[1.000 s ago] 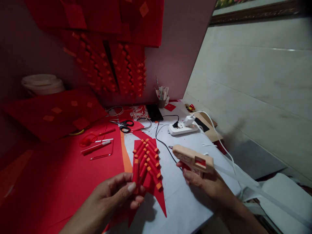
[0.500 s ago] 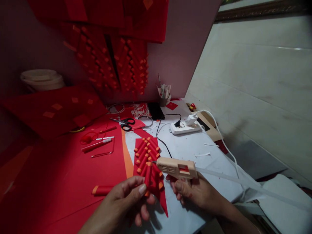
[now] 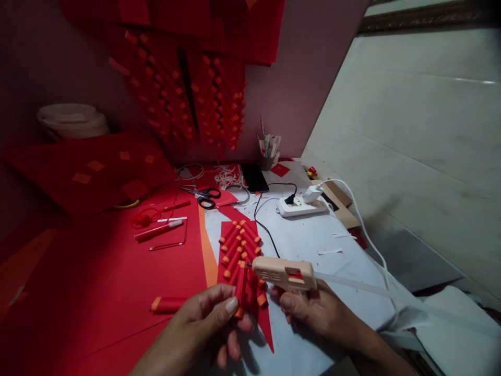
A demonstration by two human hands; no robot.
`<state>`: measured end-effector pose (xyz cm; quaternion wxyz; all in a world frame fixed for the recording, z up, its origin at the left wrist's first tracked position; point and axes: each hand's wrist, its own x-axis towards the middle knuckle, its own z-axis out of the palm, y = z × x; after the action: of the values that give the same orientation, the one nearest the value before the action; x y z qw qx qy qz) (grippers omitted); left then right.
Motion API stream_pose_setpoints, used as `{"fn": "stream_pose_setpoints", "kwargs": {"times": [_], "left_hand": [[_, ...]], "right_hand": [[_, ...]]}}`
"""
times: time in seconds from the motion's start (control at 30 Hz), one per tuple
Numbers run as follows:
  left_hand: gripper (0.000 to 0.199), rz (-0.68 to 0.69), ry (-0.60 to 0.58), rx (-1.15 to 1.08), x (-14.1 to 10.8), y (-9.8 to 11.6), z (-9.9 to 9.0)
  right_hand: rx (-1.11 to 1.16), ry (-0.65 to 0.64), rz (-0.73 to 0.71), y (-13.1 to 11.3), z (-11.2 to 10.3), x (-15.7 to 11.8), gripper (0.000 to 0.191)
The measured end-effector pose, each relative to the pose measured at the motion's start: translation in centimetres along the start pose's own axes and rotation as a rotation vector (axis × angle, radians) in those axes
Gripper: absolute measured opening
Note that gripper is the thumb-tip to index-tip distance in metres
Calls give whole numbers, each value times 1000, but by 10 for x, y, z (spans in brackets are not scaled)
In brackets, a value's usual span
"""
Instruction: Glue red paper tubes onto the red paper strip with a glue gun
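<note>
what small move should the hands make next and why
Probably the right hand should draw the glue gun down along the red roll: its nozzle is at or very near the roll's upper end, the left hand pinches the lower part, and similar rolls already line the red paper.
</note>
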<state>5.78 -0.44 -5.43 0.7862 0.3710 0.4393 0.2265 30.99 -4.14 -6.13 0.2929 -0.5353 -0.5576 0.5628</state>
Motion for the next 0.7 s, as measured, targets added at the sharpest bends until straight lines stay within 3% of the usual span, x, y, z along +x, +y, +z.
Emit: {"fn": "stream_pose_setpoints", "kwargs": {"times": [0.7], "left_hand": [[46, -6, -28, 12, -6, 11, 5]], "right_hand": [[-2, 0, -74, 5, 1, 1, 39]]}}
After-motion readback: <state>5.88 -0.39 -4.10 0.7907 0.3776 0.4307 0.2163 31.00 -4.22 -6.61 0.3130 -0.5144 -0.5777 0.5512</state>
